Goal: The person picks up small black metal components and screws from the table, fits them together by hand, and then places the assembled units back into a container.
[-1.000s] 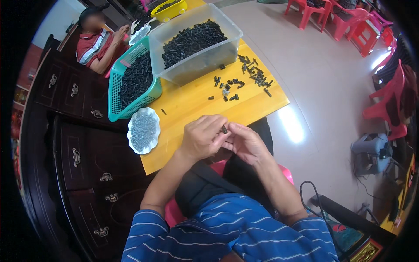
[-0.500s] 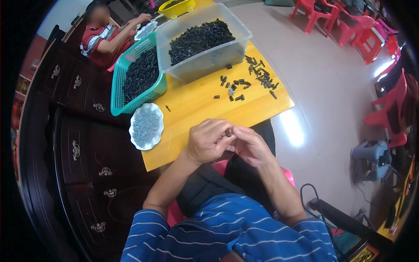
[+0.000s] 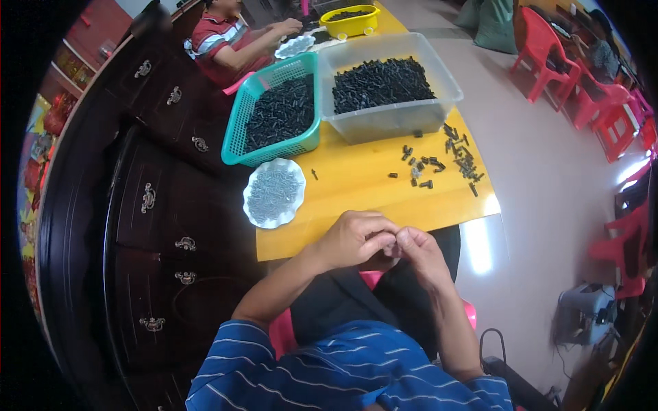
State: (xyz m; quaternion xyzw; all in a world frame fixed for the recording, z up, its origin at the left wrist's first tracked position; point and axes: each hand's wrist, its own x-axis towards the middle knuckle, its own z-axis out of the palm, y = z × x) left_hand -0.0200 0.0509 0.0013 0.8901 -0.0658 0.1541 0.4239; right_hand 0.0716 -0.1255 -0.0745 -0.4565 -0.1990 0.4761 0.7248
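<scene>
“Blue-striped at the sleeves (image 3: 229, 349), bare at the left hand (image 3: 358, 241) and right hand (image 3: 423, 260). Held how?”

“Curled and drawn in tip to tip, above dark trousers (image 3: 343, 298), just short of the near edge of the yellow worktop (image 3: 356, 195). Cannot tell whether pinching anything; too well covered by the fingers.”

“And the small black pieces (image 3: 426, 184)?”

“Scattered on the worktop beyond both hands, in 2 lots: 1 loose, near the middle, and 1 denser, along the right edge.”

“To the left?”

“White scalloped dish (image 3: 267, 224), full of silvery pins (image 3: 274, 193). Just right of that, 1 thin dark part (image 3: 314, 174), lying alone.”

“Farther out?”

“Teal mesh basket (image 3: 238, 129) just beside a translucent bin (image 3: 384, 128), both loaded with more black pieces. Behind these, a yellow wheeled tub (image 3: 349, 28) and a 2nd white dish (image 3: 295, 47).”

“Past all that?”

“At the far left side, a co-worker (image 3: 218, 35) in a striped red shirt, with forearm stretched toward the worktop. Dark wooden drawers (image 3: 130, 205) down the left; pink plastic chairs (image 3: 545, 51) and a grey-blue machine (image 3: 585, 312) on the pale floor (image 3: 473, 96) at right.”
</scene>
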